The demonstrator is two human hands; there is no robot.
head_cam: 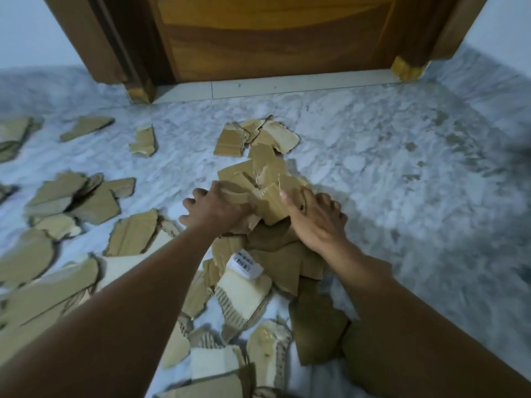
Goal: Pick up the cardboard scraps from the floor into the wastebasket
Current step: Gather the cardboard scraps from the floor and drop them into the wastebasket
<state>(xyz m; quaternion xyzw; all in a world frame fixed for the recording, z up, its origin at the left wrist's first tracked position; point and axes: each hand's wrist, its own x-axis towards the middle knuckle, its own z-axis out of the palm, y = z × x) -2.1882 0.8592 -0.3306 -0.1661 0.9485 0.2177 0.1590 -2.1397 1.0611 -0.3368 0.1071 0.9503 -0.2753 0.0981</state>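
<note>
Fingers [201,196] of the left hand [214,208] and right hand [314,222] are curling around a bunch of torn brown cardboard scraps [258,185] — more are lying scattered across the grey marbled floor [388,168] — near a wooden door [273,33].

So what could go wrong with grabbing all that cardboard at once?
The left hand and right hand press a loose bunch of scraps between them. The pieces overlap unevenly, so some could slip out of the grip on lifting.

No wastebasket is in view, so the carry might be long enough to shed bits.

Many other scraps lie spread over the marble floor, so stepping on one might cause a slide.
</note>
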